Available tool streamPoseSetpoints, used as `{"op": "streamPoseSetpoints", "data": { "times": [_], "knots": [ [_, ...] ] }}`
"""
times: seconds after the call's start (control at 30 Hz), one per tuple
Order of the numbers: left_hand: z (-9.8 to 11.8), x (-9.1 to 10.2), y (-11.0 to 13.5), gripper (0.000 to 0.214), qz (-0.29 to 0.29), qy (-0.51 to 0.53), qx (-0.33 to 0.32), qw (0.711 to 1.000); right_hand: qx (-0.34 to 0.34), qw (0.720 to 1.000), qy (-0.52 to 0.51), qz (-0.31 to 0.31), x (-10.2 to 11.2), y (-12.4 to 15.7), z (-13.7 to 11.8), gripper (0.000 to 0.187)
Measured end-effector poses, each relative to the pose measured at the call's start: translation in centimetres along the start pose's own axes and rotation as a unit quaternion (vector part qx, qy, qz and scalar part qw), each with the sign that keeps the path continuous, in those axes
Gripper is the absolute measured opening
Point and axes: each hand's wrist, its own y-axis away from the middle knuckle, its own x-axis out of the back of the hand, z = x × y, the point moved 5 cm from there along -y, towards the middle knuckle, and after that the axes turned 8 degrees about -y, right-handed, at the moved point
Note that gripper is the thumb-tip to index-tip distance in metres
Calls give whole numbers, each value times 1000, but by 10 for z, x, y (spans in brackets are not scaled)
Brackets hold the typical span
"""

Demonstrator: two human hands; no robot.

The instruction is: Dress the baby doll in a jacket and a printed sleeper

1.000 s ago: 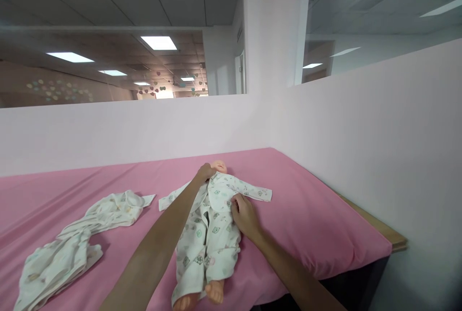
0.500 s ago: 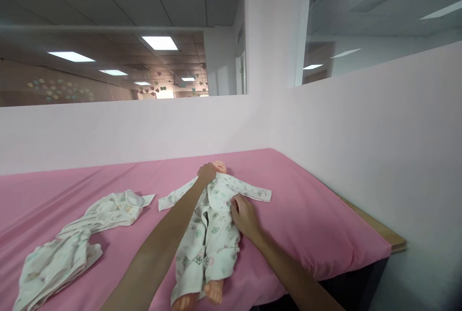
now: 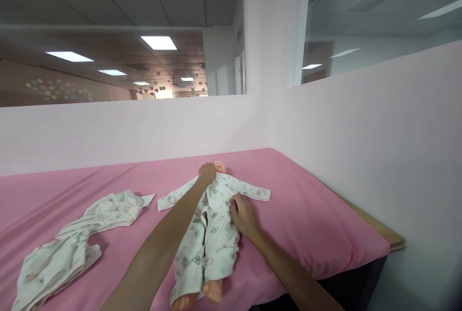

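A baby doll (image 3: 218, 166) lies on its back on the pink sheet (image 3: 303, 214), dressed in a white patterned romper (image 3: 211, 239); its bare feet point toward me. My left hand (image 3: 207, 173) is closed at the romper's collar, just below the doll's head. My right hand (image 3: 242, 214) rests on the doll's side below the outstretched sleeve, fingers pinched on the romper's fabric at the waist.
A second white patterned garment (image 3: 72, 239) lies crumpled on the sheet to the left. Pale partition walls (image 3: 361, 123) close the table at the back and right. A wooden table edge (image 3: 382, 234) shows at the right, where the sheet ends.
Almost nothing moved. My left hand shifted slightly toward the doll's neck and curled tighter at the collar; my right hand stays at the romper's side.
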Motion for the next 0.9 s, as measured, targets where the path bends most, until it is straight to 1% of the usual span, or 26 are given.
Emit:
{"op": "streamPoseSetpoints", "data": {
  "times": [0.17, 0.37, 0.6, 0.8, 0.9],
  "knots": [
    [3, 0, -1, 22, -3, -21, -4, 1000, 5, 1000, -4, 1, 1, 0, -2, 12],
    [-3, -1, -3, 24, -12, -10, -9, 1000, 1, 1000, -5, -4, -1, 0, 1, 11],
    [-17, -10, -8, 26, -28, 54, 45, 997, 0, 1000, 1, -1, -2, 0, 2, 11],
    [-24, -18, -18, 34, -30, 116, 66, 991, 2, 1000, -1, -2, -1, 0, 1, 13],
    [-29, -21, -22, 32, -46, 151, 70, 985, 3, 1000, 1, -1, -1, 0, 1, 12]
  ]
}}
